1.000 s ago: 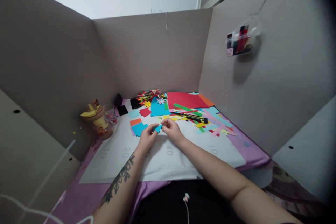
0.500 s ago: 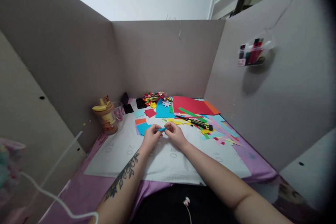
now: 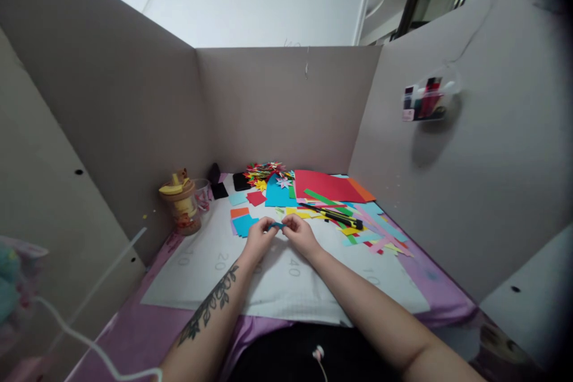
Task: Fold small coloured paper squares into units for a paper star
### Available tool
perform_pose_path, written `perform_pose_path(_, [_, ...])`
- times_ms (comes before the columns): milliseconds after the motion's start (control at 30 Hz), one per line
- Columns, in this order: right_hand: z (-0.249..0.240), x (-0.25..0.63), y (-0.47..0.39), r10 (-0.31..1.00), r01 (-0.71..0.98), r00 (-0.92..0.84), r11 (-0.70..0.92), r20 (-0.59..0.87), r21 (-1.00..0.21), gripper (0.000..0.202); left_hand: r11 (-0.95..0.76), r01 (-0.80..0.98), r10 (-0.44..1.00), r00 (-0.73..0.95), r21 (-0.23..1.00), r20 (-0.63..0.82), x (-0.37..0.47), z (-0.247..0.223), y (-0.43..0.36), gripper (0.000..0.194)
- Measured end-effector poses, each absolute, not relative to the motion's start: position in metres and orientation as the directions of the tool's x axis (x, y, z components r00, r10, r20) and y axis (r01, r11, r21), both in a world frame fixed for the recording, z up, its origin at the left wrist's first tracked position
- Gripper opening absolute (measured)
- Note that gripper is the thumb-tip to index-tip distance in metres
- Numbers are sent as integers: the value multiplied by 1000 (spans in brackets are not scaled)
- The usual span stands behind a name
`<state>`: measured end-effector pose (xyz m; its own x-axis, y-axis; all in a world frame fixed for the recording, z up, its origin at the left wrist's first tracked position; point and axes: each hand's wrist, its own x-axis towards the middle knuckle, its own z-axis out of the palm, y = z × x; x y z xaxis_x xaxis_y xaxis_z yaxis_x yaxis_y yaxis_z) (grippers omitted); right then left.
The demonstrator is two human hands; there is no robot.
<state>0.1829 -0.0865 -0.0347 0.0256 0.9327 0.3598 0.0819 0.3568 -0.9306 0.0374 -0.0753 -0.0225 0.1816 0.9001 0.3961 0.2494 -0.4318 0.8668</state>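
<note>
A small piece of blue paper (image 3: 276,225), seemingly folded narrow, is pinched between my two hands above the white mat. My left hand (image 3: 261,236) grips its left end, and my right hand (image 3: 299,233) has the right end between thumb and fingers. The fingertips hide much of its shape. Just left of my left hand lie blue paper squares (image 3: 244,225), overlapping an orange paper piece (image 3: 239,212). Beyond my hands is a pile of folded paper stars (image 3: 265,172) in many colours, with a yellow star (image 3: 261,185) at its front.
A yellow-and-brown cup (image 3: 179,203) stands at the left, beside a clear cup (image 3: 203,194). Red sheets (image 3: 326,186) lie at the back right. A yellow-black utility knife (image 3: 340,218) rests among paper strips (image 3: 380,230). Grey panels (image 3: 286,107) surround the table; a clear container (image 3: 432,98) hangs right.
The view has tilted slightly, so the table sits a little lower. Both hands keep hold of the blue paper, which now looks flatter and darker between the fingertips.
</note>
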Motion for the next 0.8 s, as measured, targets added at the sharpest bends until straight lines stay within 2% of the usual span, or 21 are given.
perform_pose_path(167, [-38, 185, -82, 928, 90, 64, 360, 366, -928, 11, -415, 260, 907, 193, 872, 374, 39, -21, -77, 11])
perform_pose_path(300, [-40, 187, -79, 944, -21, 76, 325, 322, -946, 16, -431, 262, 897, 227, 864, 378, 41, -21, -80, 10])
perform_pose_path(567, [-36, 188, -81, 974, -274, 50, 228, 223, -934, 13, -435, 141, 875, 299, 889, 381, 42, -17, -81, 10])
perform_pose_path(800, [-29, 190, -86, 978, -314, 11, 203, 210, -927, 8, -329, 75, 904, 314, 941, 291, 42, -16, -84, 16])
